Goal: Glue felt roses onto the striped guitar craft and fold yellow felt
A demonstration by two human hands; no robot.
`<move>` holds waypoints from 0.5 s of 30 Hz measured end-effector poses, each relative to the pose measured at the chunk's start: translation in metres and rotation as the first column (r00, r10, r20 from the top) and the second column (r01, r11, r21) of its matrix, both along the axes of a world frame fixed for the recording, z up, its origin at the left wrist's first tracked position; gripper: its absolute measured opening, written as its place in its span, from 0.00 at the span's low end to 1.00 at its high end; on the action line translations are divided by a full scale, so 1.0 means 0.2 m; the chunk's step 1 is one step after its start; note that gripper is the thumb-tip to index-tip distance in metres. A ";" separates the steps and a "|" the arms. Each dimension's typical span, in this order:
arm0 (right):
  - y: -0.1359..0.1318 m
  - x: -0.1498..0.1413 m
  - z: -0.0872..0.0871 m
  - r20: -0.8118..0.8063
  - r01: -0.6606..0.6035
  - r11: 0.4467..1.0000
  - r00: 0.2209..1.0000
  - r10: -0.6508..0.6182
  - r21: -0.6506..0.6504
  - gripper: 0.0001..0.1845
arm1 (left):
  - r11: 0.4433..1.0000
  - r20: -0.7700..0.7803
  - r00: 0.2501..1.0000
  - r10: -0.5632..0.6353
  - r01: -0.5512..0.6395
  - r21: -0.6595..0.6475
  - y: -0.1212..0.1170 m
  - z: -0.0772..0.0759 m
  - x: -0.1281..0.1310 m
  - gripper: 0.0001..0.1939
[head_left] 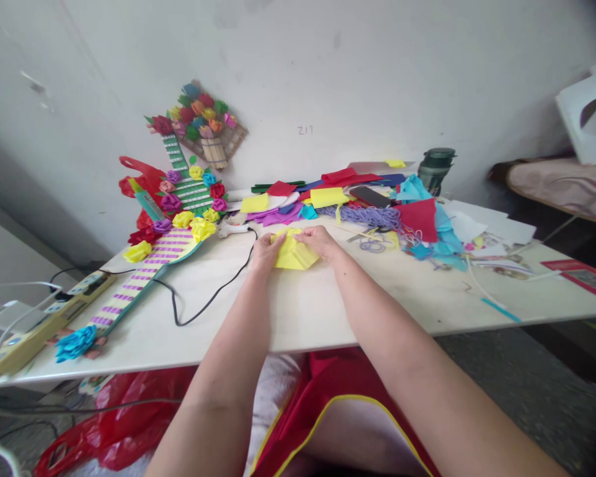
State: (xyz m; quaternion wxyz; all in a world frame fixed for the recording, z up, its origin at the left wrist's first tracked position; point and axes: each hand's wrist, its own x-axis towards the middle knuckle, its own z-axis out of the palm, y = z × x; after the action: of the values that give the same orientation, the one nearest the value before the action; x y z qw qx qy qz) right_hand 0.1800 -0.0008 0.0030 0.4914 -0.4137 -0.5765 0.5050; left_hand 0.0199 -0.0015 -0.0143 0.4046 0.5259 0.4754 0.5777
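Note:
A piece of yellow paper (pixel 292 254) lies on the white table (pixel 298 311) in front of me. My left hand (pixel 265 250) pinches its left edge with curled fingers. My right hand (pixel 318 240) presses and grips its upper right edge, fingers closed on the sheet. The paper looks partly folded between both hands.
A paper-flower guitar craft (pixel 144 271) lies at the left, with a glue gun (pixel 233 230) and black cord (pixel 208 301) beside it. Coloured paper scraps (pixel 357 192), purple yarn (pixel 372 216), scissors (pixel 372 244) and a green bottle (pixel 436 169) crowd the back. A power strip (pixel 79 288) sits far left.

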 end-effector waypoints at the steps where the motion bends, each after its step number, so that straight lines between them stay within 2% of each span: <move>1: 0.00 0.00 0.00 -0.014 -0.005 1.000 1.000 0.005 0.001 0.12 | 1.000 -0.003 1.000 0.001 -0.001 0.005 0.00 0.00 0.00 0.19; 5: 0.01 0.00 0.01 -0.182 0.008 1.000 0.983 -0.013 -0.023 0.13 | 0.997 0.037 0.998 0.057 -0.058 0.043 0.01 -0.01 0.01 0.18; 8: 0.01 0.01 0.02 -0.281 -0.006 0.994 0.959 -0.024 -0.105 0.17 | 0.978 0.161 0.972 0.171 -0.187 0.088 0.02 0.00 0.01 0.17; 12: 0.01 0.00 0.03 -0.289 -0.150 0.971 0.953 0.092 -0.184 0.16 | 0.916 0.307 0.890 0.336 -0.384 0.112 0.04 0.00 0.00 0.18; 15: -0.01 -0.03 0.02 -0.263 -0.218 0.955 0.951 0.162 -0.199 0.13 | 0.899 0.332 0.867 0.371 -0.425 0.106 0.05 -0.01 -0.01 0.20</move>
State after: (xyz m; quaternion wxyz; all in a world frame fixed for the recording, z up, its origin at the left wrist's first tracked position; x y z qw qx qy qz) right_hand 0.1737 -0.0022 0.0064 0.4569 -0.3441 -0.4880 0.6593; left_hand 0.0182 0.0086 -0.0155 0.2969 0.3545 0.4531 0.7621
